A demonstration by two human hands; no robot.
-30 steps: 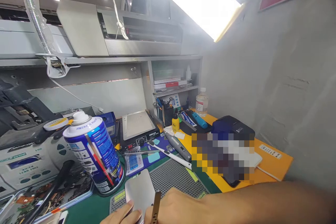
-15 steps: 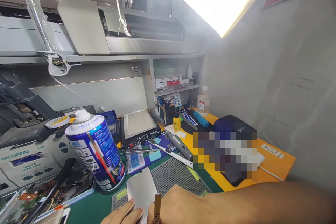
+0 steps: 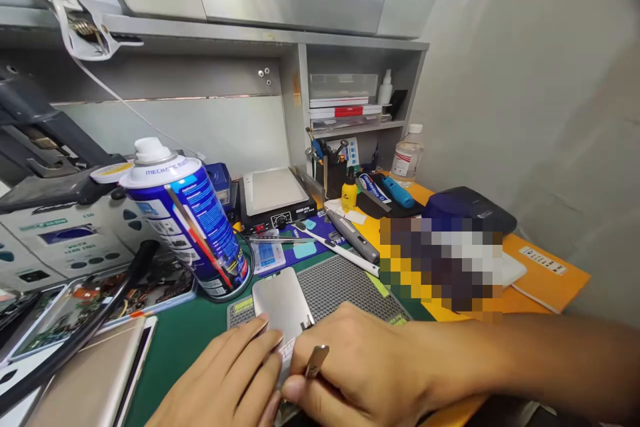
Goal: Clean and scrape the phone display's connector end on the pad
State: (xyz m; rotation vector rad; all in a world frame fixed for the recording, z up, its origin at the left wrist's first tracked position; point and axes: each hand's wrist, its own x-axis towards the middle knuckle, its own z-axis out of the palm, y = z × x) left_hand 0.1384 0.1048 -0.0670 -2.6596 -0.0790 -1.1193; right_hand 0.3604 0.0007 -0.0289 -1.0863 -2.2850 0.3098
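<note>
A silver phone-like device [image 3: 283,297] lies on a grey perforated mat [image 3: 340,287] at the lower centre. Spread flat, the fingers of my left hand [image 3: 227,377] rest along the device's left side and lower part. My right hand [image 3: 357,360] is closed around a thin metal tool [image 3: 317,360], whose flat end sticks up between thumb and fingers. The tool's lower end is hidden. Both hands are close together over the near part of the device.
Left stand a blue spray can [image 3: 190,227], a tray of parts [image 3: 110,300] and a gold device [image 3: 90,373]. Behind are a heating plate [image 3: 273,190], a grey pen-shaped tool [image 3: 353,233] and a yellow bottle [image 3: 349,195]. A clear bottle [image 3: 407,159] stands by the wall.
The view has tilted down, so the bench sits higher and more of both hands shows. The metal tool now leans to the right instead of standing upright.
</note>
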